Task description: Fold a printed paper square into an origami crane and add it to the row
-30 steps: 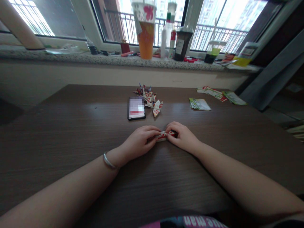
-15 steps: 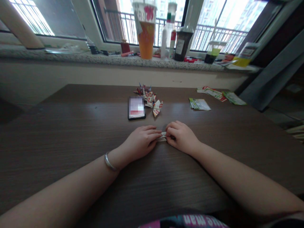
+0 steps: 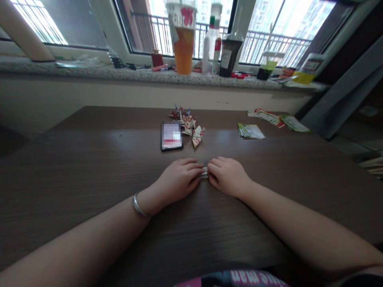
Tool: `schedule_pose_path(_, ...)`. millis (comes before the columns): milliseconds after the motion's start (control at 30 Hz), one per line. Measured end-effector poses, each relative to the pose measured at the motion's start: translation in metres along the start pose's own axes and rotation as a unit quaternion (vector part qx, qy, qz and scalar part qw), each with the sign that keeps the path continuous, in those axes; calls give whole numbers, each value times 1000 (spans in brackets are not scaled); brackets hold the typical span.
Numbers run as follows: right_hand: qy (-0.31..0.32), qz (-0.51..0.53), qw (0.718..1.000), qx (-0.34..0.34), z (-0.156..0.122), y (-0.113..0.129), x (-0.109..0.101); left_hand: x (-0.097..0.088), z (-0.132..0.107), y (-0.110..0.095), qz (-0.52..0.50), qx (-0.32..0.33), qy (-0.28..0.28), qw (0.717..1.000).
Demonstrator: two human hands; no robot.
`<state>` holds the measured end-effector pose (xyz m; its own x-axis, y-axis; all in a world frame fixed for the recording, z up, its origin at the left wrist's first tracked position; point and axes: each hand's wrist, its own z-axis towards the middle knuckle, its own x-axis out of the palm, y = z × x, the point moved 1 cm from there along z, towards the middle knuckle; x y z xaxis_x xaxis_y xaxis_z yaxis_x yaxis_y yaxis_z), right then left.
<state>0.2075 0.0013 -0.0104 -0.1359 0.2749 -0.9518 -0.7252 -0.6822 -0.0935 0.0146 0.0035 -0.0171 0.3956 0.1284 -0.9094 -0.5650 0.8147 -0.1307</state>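
Both my hands rest on the dark wooden table (image 3: 89, 159), fingertips nearly meeting. My left hand (image 3: 176, 181), with a silver bracelet at the wrist, and my right hand (image 3: 227, 175) press and pinch a small folded piece of printed paper (image 3: 205, 172). Only a pale sliver of that paper shows between the fingers; the rest is hidden under them. Beyond the hands lie a black phone (image 3: 171, 136) and a cluster of folded paper cranes (image 3: 190, 124).
Printed paper sheets lie at the far right of the table: a green-white stack (image 3: 250, 130) and red and green leaflets (image 3: 277, 119). The stone windowsill (image 3: 89, 72) holds an orange drink cup (image 3: 183, 38), a bottle (image 3: 211, 40), a dark cup (image 3: 229, 54) and small clutter.
My right hand has slid left towards my left hand, covering most of the folded paper. The red print seen a second ago is now hidden.
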Motion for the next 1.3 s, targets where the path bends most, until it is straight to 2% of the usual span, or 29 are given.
schedule_pose_path(167, -5, 14, 1000, 24, 3, 1, 3, 2, 7, -2, 19, -6, -8, 1000)
schedule_pose_path(367, -7, 33, 999, 6, 2, 2, 1, 2, 6, -1, 45, -3, -15, 999)
schedule_pose_path(600, 1, 32, 999, -3, 0, 5, -2, 0, 6, 1, 29, -7, -12, 999)
schedule_pose_path(867, 14, -5, 999, 35, -1, 16, -4, 1, 7, 1, 15, -8, 15, 1000)
schedule_pose_path(1300, 37, -15, 999, 28, -5, 19, -11, -3, 1, 1, -7, 0, 26, 1000)
